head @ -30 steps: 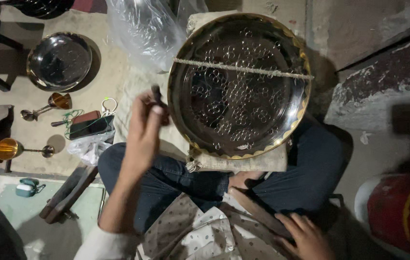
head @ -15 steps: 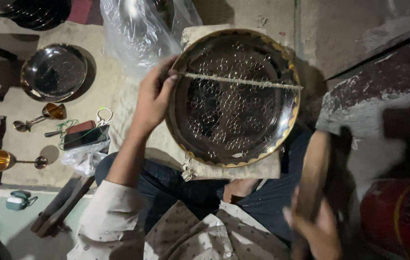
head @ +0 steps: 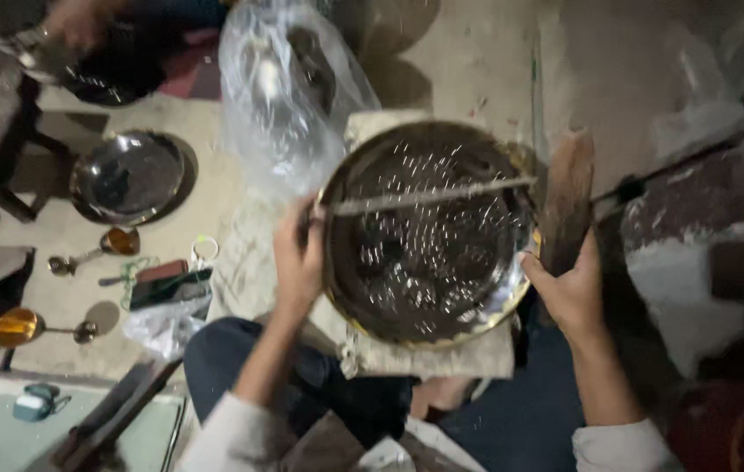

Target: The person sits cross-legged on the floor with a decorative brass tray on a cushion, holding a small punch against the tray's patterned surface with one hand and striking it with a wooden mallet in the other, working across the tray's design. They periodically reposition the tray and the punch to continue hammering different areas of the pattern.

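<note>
A large round engraved metal plate (head: 429, 234) with a brass rim lies on a cloth-covered block on my lap. A thin rod (head: 433, 196) lies across its upper part. My left hand (head: 299, 258) rests on the plate's left rim, at the rod's left end, and seems to hold a small dark tool there. My right hand (head: 570, 293) is at the plate's right rim, gripping a flat wooden piece (head: 567, 197) that stands upright beside the plate. The picture is blurred by motion.
A clear plastic bag (head: 285, 96) lies beyond the plate. At left on the floor are a smaller steel plate (head: 125, 177), two brass spoon-like pieces (head: 92, 253) (head: 27, 327) and small tools. Another person's hand (head: 75, 19) works at the top left. A rough wall edge (head: 695, 218) is at right.
My right hand has risen from my lap, bringing the wooden piece up to the plate's right rim. My left hand moved from beside the plate onto its left rim.
</note>
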